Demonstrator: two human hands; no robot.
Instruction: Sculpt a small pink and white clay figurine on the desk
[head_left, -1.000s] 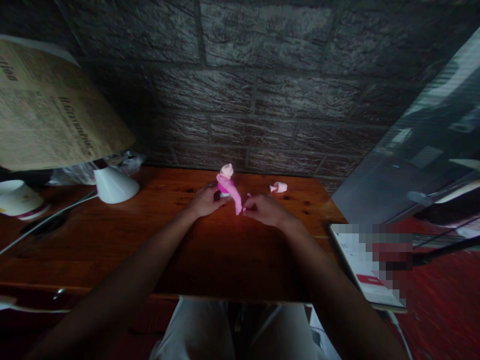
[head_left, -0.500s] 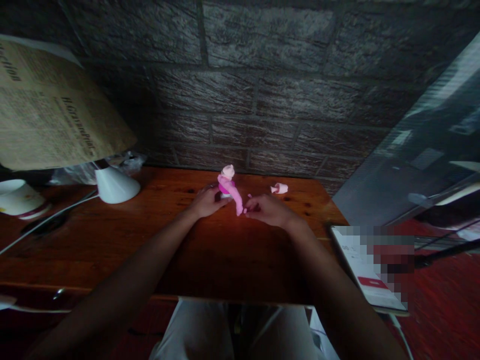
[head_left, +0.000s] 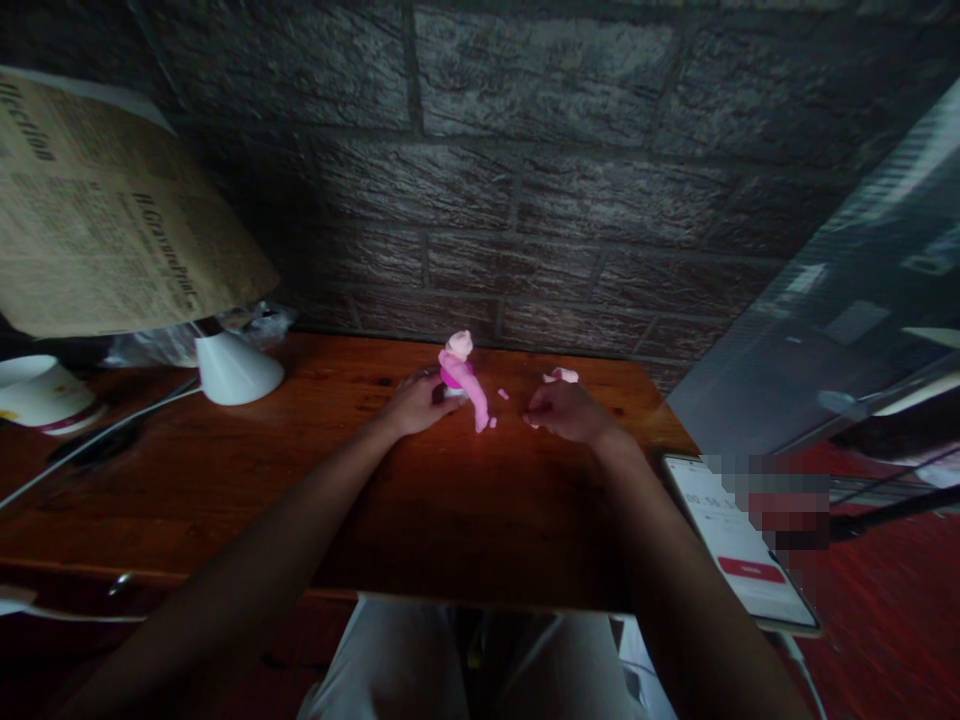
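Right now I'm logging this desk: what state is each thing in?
Pink figure: upright, long piece drooping
Left hand: at the figure's base, grip unclear
Right hand: fingers bent, hold unclear
Small pink bits: lying on the table
Pale pink piece: partly hidden
Phone: face up, screen lit
Lamp: apparently unlit
Cup: partly cropped

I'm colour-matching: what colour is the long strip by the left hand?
The strip is pink, clearest in the head view.
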